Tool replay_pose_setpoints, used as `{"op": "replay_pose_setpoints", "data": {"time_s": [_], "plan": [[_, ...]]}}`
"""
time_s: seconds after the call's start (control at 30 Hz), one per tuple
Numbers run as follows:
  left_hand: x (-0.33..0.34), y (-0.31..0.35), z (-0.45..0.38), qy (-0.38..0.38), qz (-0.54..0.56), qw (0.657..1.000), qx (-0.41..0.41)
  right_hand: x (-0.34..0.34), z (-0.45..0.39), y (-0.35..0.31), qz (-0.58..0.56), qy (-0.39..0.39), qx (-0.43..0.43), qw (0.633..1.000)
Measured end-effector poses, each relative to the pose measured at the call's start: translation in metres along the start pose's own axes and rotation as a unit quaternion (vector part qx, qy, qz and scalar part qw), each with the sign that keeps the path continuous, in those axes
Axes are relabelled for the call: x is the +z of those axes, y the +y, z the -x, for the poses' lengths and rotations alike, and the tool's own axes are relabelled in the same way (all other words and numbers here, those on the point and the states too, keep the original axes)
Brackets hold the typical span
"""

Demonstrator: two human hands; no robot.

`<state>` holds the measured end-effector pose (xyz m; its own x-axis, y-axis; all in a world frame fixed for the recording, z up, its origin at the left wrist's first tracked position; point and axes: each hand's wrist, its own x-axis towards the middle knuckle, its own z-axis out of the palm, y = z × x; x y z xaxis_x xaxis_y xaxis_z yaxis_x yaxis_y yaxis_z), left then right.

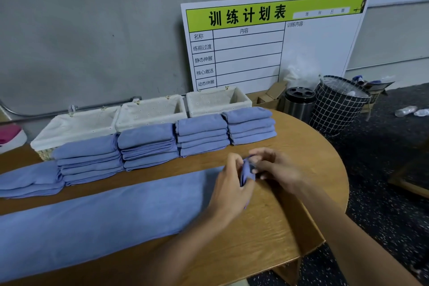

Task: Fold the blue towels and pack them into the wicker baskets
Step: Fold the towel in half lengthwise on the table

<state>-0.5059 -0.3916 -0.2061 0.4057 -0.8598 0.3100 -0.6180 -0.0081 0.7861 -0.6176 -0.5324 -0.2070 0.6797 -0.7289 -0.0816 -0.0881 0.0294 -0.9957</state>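
A long blue towel (104,213) lies folded lengthwise across the wooden table (290,204), running off the left edge. My left hand (228,189) and my right hand (276,166) both pinch its right end, which is bunched and raised between them. Behind it stand several stacks of folded blue towels (148,144), with another folded pile (30,181) at the far left. Three wicker baskets with white liners sit in a row along the wall: left (76,127), middle (151,109), right (218,100). No towels show inside them.
A white planning board (267,42) leans on the wall behind the baskets. Right of the table, on the floor, stand a metal bin (299,102), a checked fabric hamper (336,107) and cardboard boxes (271,95). The table's rounded edge curves at the right.
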Motion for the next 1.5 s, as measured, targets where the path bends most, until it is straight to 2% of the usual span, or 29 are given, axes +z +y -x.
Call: {"op": "replay_pose_setpoints", "data": {"time_s": [0.13, 0.27, 0.37, 0.47, 0.57, 0.7, 0.83, 1.03, 1.23, 1.3, 1.37, 1.43, 1.5], "plan": [[-0.018, -0.003, 0.003, 0.036, 0.097, 0.994, -0.019, 0.014, -0.012, -0.003, 0.046, 0.022, -0.011, 0.999], [-0.048, -0.012, 0.008, 0.076, 0.167, 0.983, -0.020, 0.022, -0.019, -0.021, 0.127, -0.091, -0.005, 0.988], [-0.081, -0.017, 0.014, 0.094, 0.184, 0.978, -0.016, 0.044, -0.021, -0.041, 0.037, -0.093, -0.040, 0.994], [-0.122, -0.023, 0.027, 0.103, 0.181, 0.978, -0.008, 0.076, -0.026, -0.063, 0.040, -0.061, -0.123, 0.990], [-0.167, -0.032, 0.044, 0.137, 0.165, 0.977, -0.004, 0.125, -0.035, -0.088, 0.053, -0.063, -0.182, 0.980], [-0.230, -0.049, 0.076, 0.198, 0.152, 0.968, -0.015, 0.219, -0.042, -0.121, 0.036, -0.138, -0.221, 0.965], [-0.290, -0.077, 0.119, 0.258, 0.157, 0.953, -0.033, 0.321, -0.049, -0.134, 0.067, -0.208, -0.240, 0.946], [-0.369, -0.118, 0.176, 0.337, 0.111, 0.933, -0.056, 0.449, -0.051, -0.121, 0.100, -0.295, -0.238, 0.920], [-0.422, -0.159, 0.216, 0.388, 0.054, 0.914, -0.101, 0.539, -0.061, -0.102, 0.126, -0.314, -0.252, 0.907], [-0.428, -0.168, 0.227, 0.399, 0.019, 0.906, -0.141, 0.563, -0.065, -0.087, 0.150, -0.314, -0.259, 0.901], [-0.429, -0.183, 0.238, 0.388, -0.050, 0.895, -0.215, 0.580, -0.068, -0.061, 0.193, -0.307, -0.266, 0.893], [-0.428, -0.196, 0.248, 0.331, -0.166, 0.883, -0.288, 0.588, -0.068, -0.035, 0.269, -0.301, -0.274, 0.873], [-0.426, -0.202, 0.251, 0.285, -0.252, 0.875, -0.299, 0.584, -0.066, -0.022, 0.324, -0.271, -0.318, 0.849]]}}
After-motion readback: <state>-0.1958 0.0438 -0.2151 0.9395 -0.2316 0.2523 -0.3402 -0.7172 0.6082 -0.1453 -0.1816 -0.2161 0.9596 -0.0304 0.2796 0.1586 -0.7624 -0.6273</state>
